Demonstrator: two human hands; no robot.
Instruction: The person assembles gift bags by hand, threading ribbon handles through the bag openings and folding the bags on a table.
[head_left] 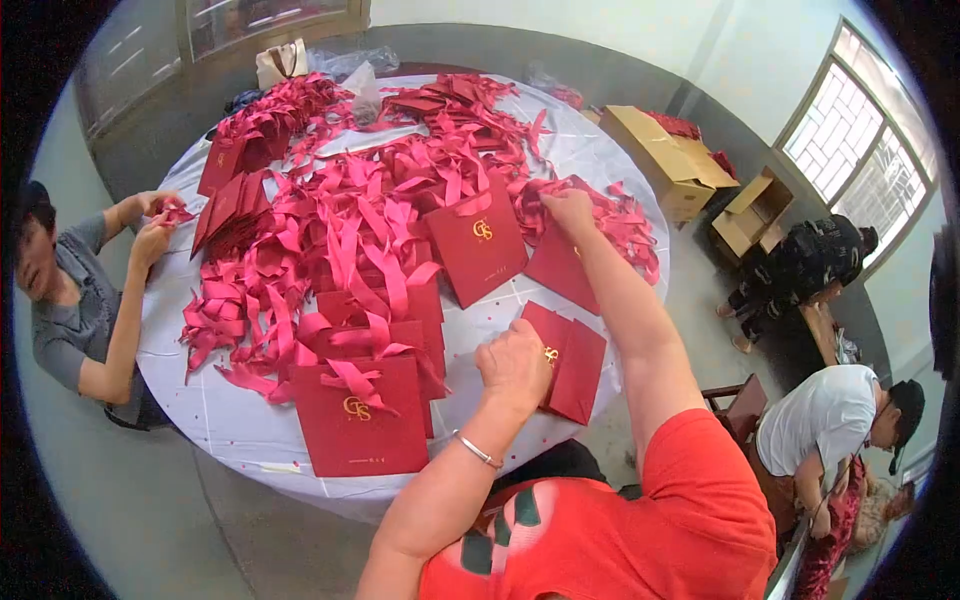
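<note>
My left hand (pixel 514 362) is closed, its knuckles up, at the left edge of a few overlapping red paper bags (pixel 578 362) near the table's front right. Its fingertips are hidden, so what they hold cannot be made out. Farther away, my right hand (pixel 570 212) reaches to the pink ribbon (pixel 606 212) heaped at the right, fingers pinched on it. Just below that hand lies another red bag (pixel 562 265), partly covered by my forearm. Between my hands and the big ribbon pile, a red bag with a gold emblem (pixel 477 250) leans on the ribbons.
Red bags with pink ribbon handles (pixel 360 425) cover much of the round white-clothed table (pixel 235 435). On the left a co-worker (pixel 95 300) handles a small red piece. Cardboard boxes (pixel 665 165) stand beyond the table's right side. Two more people (pixel 825 420) are at the right.
</note>
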